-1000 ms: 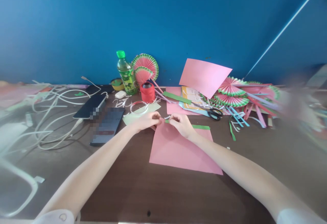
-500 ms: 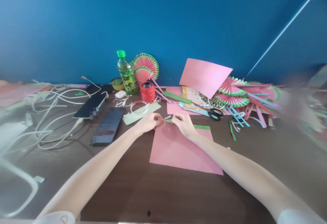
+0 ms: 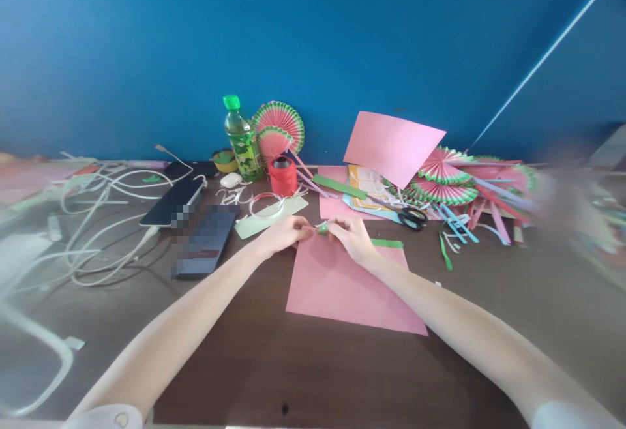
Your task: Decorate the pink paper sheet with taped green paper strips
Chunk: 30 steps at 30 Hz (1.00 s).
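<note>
A pink sheet of paper (image 3: 352, 292) lies on the dark tabletop in front of me. Along its far edge runs a green paper strip (image 3: 387, 244), partly covered by my right hand. My left hand (image 3: 287, 233) is closed on the sheet's far left corner, thumb and fingers pinched together. Close by on the right, my right hand (image 3: 351, 236) pinches the far edge where the green strip lies. Between the two hands a short piece of green shows, tilted up a little. The fingertips partly hide how the strip and sheet meet.
Behind the sheet lie black-handled scissors (image 3: 413, 218), a red container (image 3: 283, 177) and a green-capped bottle (image 3: 242, 142). Folded pink-green paper fans (image 3: 447, 184) are heaped at right. A phone (image 3: 208, 243) and white cables (image 3: 110, 220) spread at left. A blue wall rises behind.
The green strip's piece between my hands has lifted and now tilts up, where it lay flatter before. My right fingers have shifted slightly; my left hand stays nearly in place.
</note>
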Motion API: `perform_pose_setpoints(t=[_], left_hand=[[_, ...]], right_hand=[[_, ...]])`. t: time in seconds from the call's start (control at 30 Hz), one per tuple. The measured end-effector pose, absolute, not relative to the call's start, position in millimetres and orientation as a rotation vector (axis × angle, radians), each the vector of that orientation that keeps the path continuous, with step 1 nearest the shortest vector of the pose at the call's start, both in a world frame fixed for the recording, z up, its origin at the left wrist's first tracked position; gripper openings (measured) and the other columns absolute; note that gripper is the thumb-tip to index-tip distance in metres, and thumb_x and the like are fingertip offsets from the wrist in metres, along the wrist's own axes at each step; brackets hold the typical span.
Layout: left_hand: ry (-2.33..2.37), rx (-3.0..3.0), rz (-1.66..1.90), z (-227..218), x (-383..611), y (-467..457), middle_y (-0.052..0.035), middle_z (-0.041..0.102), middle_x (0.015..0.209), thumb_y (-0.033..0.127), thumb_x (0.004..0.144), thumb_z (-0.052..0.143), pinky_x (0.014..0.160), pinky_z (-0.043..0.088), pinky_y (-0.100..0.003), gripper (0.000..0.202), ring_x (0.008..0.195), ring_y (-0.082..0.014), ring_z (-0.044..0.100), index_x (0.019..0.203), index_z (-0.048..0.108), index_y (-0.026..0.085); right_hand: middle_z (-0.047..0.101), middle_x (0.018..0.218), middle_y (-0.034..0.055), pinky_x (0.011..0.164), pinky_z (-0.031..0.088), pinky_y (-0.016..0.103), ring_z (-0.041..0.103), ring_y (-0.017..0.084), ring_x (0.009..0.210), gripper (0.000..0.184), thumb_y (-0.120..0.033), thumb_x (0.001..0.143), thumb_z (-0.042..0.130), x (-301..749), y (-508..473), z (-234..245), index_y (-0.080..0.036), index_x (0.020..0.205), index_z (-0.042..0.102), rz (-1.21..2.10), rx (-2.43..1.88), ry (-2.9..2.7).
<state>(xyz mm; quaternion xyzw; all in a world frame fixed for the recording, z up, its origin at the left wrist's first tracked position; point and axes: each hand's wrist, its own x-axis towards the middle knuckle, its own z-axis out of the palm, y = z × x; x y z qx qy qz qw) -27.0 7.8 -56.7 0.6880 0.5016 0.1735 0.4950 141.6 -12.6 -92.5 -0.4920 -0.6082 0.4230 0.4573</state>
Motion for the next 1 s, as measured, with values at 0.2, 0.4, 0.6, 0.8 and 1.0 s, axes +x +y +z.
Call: perform_pose_setpoints(t=[0.2, 0.4, 0.6, 0.8, 1.0], left_hand=[[1.167, 1.643, 0.415, -62.8, -30.5, 12.6, 0.0013, 0.053, 0.067, 0.028, 0.067, 0.056, 0.060, 0.041, -0.022, 0.017, 0.062, -0.0093, 0.048, 0.076, 0.061, 0.016], [1.151, 1.544, 0.427, -64.3, -32.8, 16.4, 0.0000, 0.055, 0.069, 0.031, 0.066, 0.059, 0.069, 0.045, -0.025, 0.018, 0.069, -0.0114, 0.051, 0.075, 0.064, 0.015], [1.103, 1.460, 0.464, -65.3, -35.3, 17.2, -0.0002, 0.055, 0.070, 0.028, 0.063, 0.061, 0.068, 0.044, -0.025, 0.016, 0.069, -0.0113, 0.051, 0.072, 0.063, 0.015], [1.107, 1.469, 0.463, -64.0, -34.4, 16.2, -0.0004, 0.057, 0.069, 0.025, 0.061, 0.060, 0.067, 0.044, -0.025, 0.013, 0.068, -0.0115, 0.051, 0.069, 0.063, 0.015], [1.107, 1.491, 0.435, -61.9, -33.4, 15.6, 0.0003, 0.057, 0.069, 0.028, 0.059, 0.064, 0.068, 0.043, -0.024, 0.015, 0.069, -0.0105, 0.051, 0.066, 0.061, 0.015]], right_hand=[[0.057, 0.052, -0.0011, 0.050, 0.034, 0.023, 0.044, 0.009, 0.047, 0.023, -0.027, 0.075, 0.048, 141.1, -14.4, -89.5, -0.016, 0.057, 0.056, 1.014, -1.187, -1.616], [0.060, 0.057, -0.0006, 0.059, 0.038, 0.024, 0.051, 0.011, 0.056, 0.025, -0.030, 0.080, 0.047, 141.6, -12.1, -90.9, -0.017, 0.061, 0.058, 0.913, -1.170, -1.728], [0.061, 0.061, 0.0001, 0.065, 0.041, 0.025, 0.055, 0.013, 0.063, 0.023, -0.030, 0.080, 0.047, 142.5, -11.1, -92.7, -0.016, 0.068, 0.062, 0.917, -1.174, -1.773], [0.060, 0.061, 0.0001, 0.065, 0.042, 0.025, 0.056, 0.014, 0.063, 0.022, -0.029, 0.079, 0.047, 141.7, -10.6, -92.3, -0.017, 0.072, 0.063, 0.934, -1.151, -1.801], [0.060, 0.061, -0.0001, 0.063, 0.044, 0.026, 0.056, 0.013, 0.060, 0.018, -0.026, 0.076, 0.049, 141.3, -8.5, -96.8, -0.018, 0.081, 0.065, 0.991, -1.130, -1.812]])
